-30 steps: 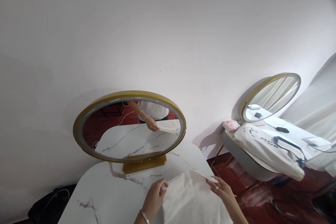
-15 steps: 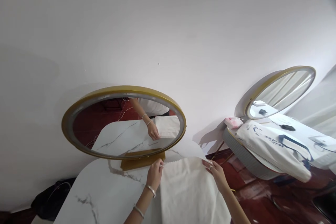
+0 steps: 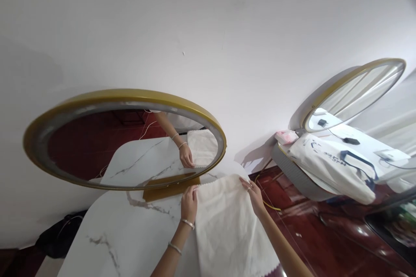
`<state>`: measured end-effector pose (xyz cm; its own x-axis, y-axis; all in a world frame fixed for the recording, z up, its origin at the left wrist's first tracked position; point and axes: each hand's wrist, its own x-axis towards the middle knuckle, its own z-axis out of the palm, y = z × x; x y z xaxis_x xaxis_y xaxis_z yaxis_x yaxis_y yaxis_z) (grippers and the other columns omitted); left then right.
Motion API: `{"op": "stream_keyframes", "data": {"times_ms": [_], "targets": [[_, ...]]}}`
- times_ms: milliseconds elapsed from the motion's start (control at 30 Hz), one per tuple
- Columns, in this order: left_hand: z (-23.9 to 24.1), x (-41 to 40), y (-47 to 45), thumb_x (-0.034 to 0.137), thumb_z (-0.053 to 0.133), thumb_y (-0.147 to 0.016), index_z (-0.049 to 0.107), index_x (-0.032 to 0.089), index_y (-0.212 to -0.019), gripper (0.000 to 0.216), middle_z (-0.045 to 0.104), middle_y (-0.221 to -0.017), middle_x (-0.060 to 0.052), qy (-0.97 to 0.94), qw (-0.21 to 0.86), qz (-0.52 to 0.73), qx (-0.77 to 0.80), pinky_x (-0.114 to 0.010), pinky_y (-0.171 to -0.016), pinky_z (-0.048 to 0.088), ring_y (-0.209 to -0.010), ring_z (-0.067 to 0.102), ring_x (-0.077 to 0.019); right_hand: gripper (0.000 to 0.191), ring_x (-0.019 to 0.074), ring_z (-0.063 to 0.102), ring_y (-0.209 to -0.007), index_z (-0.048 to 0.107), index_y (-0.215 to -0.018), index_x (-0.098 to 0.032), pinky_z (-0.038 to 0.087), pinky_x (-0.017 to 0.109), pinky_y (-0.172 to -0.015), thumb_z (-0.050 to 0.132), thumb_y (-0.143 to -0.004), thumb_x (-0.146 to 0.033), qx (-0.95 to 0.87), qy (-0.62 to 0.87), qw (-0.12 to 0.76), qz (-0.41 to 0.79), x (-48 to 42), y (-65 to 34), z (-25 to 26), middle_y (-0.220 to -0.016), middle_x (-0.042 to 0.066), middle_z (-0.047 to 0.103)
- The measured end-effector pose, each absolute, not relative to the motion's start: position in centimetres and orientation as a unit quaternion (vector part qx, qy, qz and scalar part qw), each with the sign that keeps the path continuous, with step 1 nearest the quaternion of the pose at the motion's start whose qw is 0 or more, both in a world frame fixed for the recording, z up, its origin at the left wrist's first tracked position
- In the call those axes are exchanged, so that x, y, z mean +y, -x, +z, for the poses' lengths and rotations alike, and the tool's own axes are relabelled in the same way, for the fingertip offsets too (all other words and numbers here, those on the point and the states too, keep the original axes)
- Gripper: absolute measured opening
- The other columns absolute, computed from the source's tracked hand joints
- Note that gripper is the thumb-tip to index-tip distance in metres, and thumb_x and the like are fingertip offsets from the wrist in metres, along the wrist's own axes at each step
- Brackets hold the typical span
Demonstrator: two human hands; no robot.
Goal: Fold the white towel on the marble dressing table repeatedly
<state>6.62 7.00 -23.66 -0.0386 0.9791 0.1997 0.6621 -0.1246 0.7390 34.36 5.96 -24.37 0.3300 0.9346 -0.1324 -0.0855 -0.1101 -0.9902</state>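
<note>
Mirror [image 3: 125,138] blocks far table [image 3: 113,233] edge; tabletop left w/ free room.

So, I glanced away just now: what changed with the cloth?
The left hand and right hand pushed the white fabric cloth forward across the white marble table, its far edge now near the base of the gold-framed oval mirror. Both still pinch its corners; the mirror hasn't moved.

Two hands hold a white cloth [image 3: 227,225] flat on a marble table [image 3: 123,233]. The left hand [image 3: 189,202] and the right hand [image 3: 254,195] each pinch a far corner. A round gold mirror [image 3: 125,138] stands just behind.
</note>
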Motion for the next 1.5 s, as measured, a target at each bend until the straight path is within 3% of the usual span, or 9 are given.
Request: {"op": "stream_keyframes", "data": {"times_ms": [167, 367, 567, 733, 900, 1033, 1133, 1333, 1500], "targets": [[-24.4, 4.3, -8.1, 0.024, 0.03, -0.094, 0.056, 0.021, -0.123, 0.039, 0.052, -0.136, -0.011, -0.703, 0.16, 0.31, 0.62, -0.043, -0.106, 0.042, -0.129, 0.047, -0.0227, 0.084, 0.0298, 0.047, -0.129, 0.038, -0.14, -0.015, 0.034, 0.049, -0.109, 0.065, -0.073, -0.057, -0.373, 0.657, 0.524, 0.392, 5.4, -34.5, -25.3, -0.136, 0.017, 0.054], [-27.1, 2.4, -11.5, 0.033, 0.036, -0.095, 0.037, 0.014, -0.142, 0.051, 0.03, -0.153, -0.017, -0.759, 0.078, 0.201, 0.615, -0.048, -0.11, 0.035, -0.142, 0.026, -0.0295, 0.062, 0.0303, 0.025, -0.142, 0.034, -0.145, -0.018, 0.022, 0.055, -0.113, 0.04, -0.092, -0.051, -0.634, 0.694, 0.304, 0.157, 2.7, -32.4, -28.7, -0.148, 0.015, 0.039], [-28.9, 3.6, -12.5, 0.042, 0.037, -0.095, 0.026, 0.012, -0.148, 0.062, 0.014, -0.158, -0.019, -0.742, 0.041, 0.184, 0.644, -0.052, -0.113, 0.028, -0.146, 0.01, -0.0327, 0.056, 0.0333, 0.009, -0.146, 0.033, -0.147, -0.025, 0.009, 0.061, -0.113, 0.039, -0.095, -0.044, -0.692, 0.708, 0.137, 0.042, 4.1, -30.9, -29.7, -0.158, 0.012, 0.019], [-28.1, 6.2, -13.3, 0.048, 0.037, -0.093, 0.033, 0.01, -0.144, 0.064, 0.021, -0.155, -0.023, -0.71, 0.031, 0.176, 0.681, -0.058, -0.111, 0.026, -0.145, 0.01, -0.0375, 0.059, 0.0339, 0.006, -0.146, 0.027, -0.149, -0.028, 0.005, 0.061, -0.112, 0.037, -0.095, -0.048, -0.705, 0.7, 0.112, 0.038, 6.8, -30.6, -29.4, -0.159, 0.011, 0.015], [-27.1, 11.6, -13.9, 0.055, 0.037, -0.091, 0.051, -0.001, -0.127, 0.068, 0.054, -0.125, -0.031, -0.701, 0.038, 0.089, 0.707, -0.059, -0.102, 0.033, -0.124, 0.046, -0.0417, 0.062, 0.0351, 0.006, -0.145, 0.023, -0.151, -0.026, 0.001, 0.062, -0.111, 0.034, -0.095, -0.051, -0.693, 0.712, 0.098, 0.058, 10.4, -29.5, -29.1, -0.159, 0.011, 0.012], [-26.9, 14.1, -13.6, 0.046, 0.026, -0.096, 0.057, 0.007, -0.122, 0.056, 0.064, -0.114, -0.023, -0.736, 0.059, 0.068, 0.671, -0.048, -0.096, 0.04, -0.112, 0.056, -0.0334, 0.063, 0.0364, 0.004, -0.145, 0.023, -0.151, -0.026, -0.001, 0.062, -0.11, 0.034, -0.095, -0.052, -0.686, 0.718, 0.093, 0.075, 13.4, -28.9, -28.8, -0.159, 0.011, 0.01], [-26.8, 13.3, -13.2, 0.043, 0.032, -0.096, 0.048, 0.015, -0.136, 0.051, 0.056, -0.133, -0.016, -0.77, 0.054, 0.079, 0.631, -0.045, -0.106, 0.034, -0.125, 0.048, -0.0296, 0.062, 0.0356, 0.006, -0.145, 0.024, -0.151, -0.026, 0.001, 0.061, -0.111, 0.034, -0.095, -0.052, -0.695, 0.709, 0.096, 0.078, 13.9, -29.2, -28.6, -0.159, 0.011, 0.012], [-26.9, 7.7, -12.4, 0.044, 0.04, -0.093, 0.03, 0.011, -0.147, 0.064, 0.027, -0.154, -0.018, -0.798, 0.028, 0.115, 0.591, -0.049, -0.116, 0.021, -0.144, 0.021, -0.0293, 0.063, 0.0331, 0.014, -0.144, 0.028, -0.149, -0.028, 0.009, 0.055, -0.113, 0.036, -0.093, -0.056, -0.73, 0.671, 0.116, 0.06, 8.1, -30.5, -28.6, -0.156, 0.012, 0.022], [-27.4, 6.7, -14.4, 0.026, 0.042, -0.091, 0.032, 0.03, -0.146, 0.056, 0.02, -0.158, -0.005, -0.795, 0.056, 0.122, 0.591, -0.059, -0.115, 0.021, -0.146, 0.007, -0.0336, 0.064, 0.0374, 0.019, -0.141, 0.029, -0.148, -0.037, 0.004, 0.066, -0.109, 0.04, -0.09, -0.061, -0.723, 0.681, 0.102, 0.059, 6.8, -30.6, -28.7, -0.154, 0.01, 0.027]]}}
